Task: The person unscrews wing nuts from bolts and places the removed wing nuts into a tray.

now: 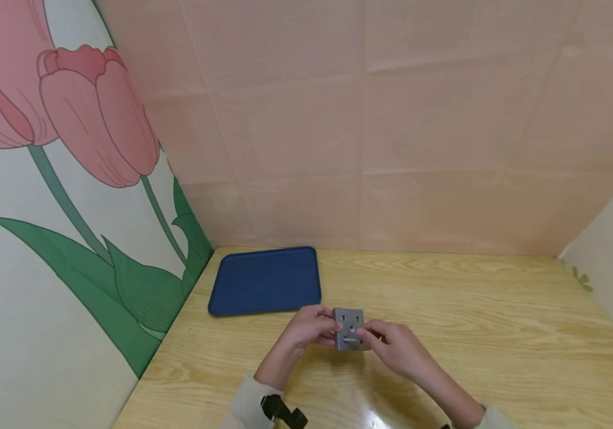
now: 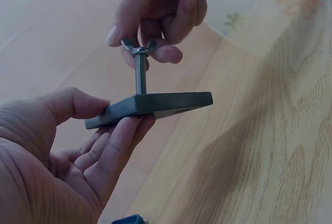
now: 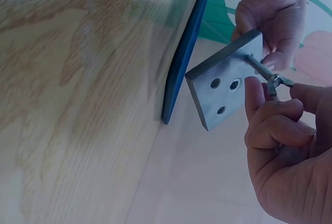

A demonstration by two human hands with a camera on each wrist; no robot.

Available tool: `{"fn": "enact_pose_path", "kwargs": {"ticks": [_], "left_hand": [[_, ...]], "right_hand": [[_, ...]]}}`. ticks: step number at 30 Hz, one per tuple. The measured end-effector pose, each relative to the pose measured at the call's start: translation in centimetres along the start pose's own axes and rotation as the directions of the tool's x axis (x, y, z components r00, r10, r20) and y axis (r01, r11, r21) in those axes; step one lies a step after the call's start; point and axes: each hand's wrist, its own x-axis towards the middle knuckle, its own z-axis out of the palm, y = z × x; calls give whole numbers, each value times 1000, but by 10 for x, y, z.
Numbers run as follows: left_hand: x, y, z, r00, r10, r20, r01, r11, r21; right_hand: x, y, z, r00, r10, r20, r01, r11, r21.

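My left hand (image 1: pixel 309 325) grips a grey metal plate (image 1: pixel 350 320) by its left edge, thumb on one face and fingers on the other. Several round holes show in the plate's face in the right wrist view. A threaded wing bolt (image 2: pixel 141 76) stands up from one hole near the plate's edge, most of its shank exposed. At its winged end, my right hand (image 1: pixel 398 345) pinches the wings between thumb and fingers. The plate is held above the table, and the left wrist view shows it nearly edge-on.
A blue tray (image 1: pixel 263 280) lies on the wooden table (image 1: pixel 446 298) at the back left, beyond my left hand. A pink-beige wall covering (image 1: pixel 360 149) rises behind the table. A tulip-patterned panel (image 1: pixel 92 238) borders the left side, and a pale one stands at right.
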Motion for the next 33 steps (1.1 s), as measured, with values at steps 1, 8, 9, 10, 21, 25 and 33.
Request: {"fn": "enact_pose_path", "kwargs": {"ticks": [1, 8, 9, 10, 21, 25, 33], "left_hand": [[0, 0, 0, 1000, -1, -1, 1, 1000, -1], [1, -1, 0, 1000, -2, -2, 2, 1000, -5], [2, -1, 0, 1000, -1, -2, 1, 1000, -6], [2, -1, 0, 1000, 1, -1, -1, 1000, -4], [-1, -1, 1, 1000, 9, 2, -9, 1000, 3], [-1, -1, 1, 1000, 17, -1, -17, 1000, 7], [0, -1, 1, 1000, 12, -6, -12, 1000, 15]], "right_hand": [[0, 0, 0, 1000, -3, 7, 3, 1000, 0], [-1, -1, 0, 999, -36, 38, 36, 999, 0], [-1, -1, 0, 998, -41, 43, 41, 999, 2], [-1, -2, -1, 998, -45, 46, 45, 999, 4], [-4, -6, 2, 996, -86, 14, 86, 996, -25], [-3, -5, 2, 996, -91, 14, 92, 995, -32], [-4, -4, 3, 995, -103, 12, 103, 994, -37]]}}
